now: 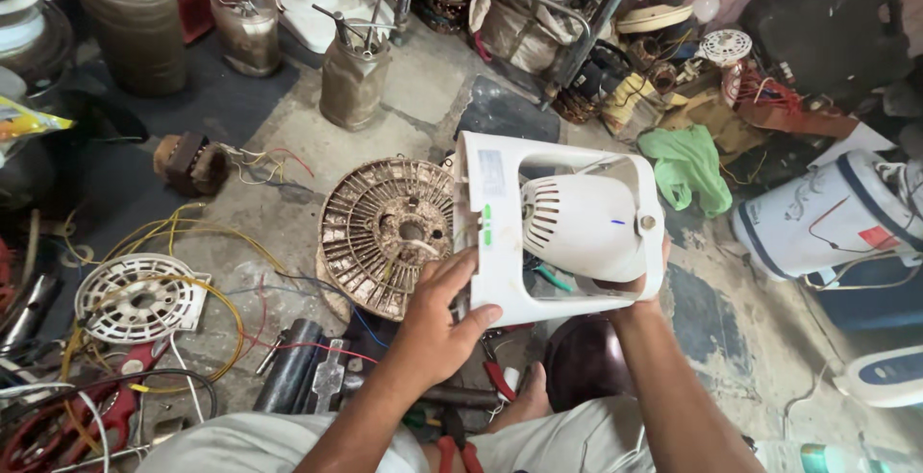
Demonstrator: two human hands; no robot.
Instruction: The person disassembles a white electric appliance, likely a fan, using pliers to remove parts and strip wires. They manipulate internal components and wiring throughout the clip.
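The left hand [444, 311] grips the lower left corner of a white plastic fan housing [500, 242], thumb laid along its bottom edge and fingers curled up the left side by a small green marking. The right hand [642, 279] is mostly hidden behind the housing's lower right corner; only a few fingertips show at the right edge, so how tightly it closes cannot be told, though it bears the housing from that side. The housing is held up off the concrete floor [433, 88], tilted, between the two hands and above the person's knees, with a rounded white motor cover [582, 228] with ribbed vents seated in its open frame. Just left of the housing, touching or nearly touching it, a rusty round slotted disc [385, 233] lies flat on the floor. Farther toward the floor's left edge sits a white round grille [135, 298] tangled with yellow wires [192, 242]. Red-handled pliers [496, 375] lie just below the housing, near a bare foot [524, 396]. A green cloth [687, 167] lies to the upper right, well apart from the hands.
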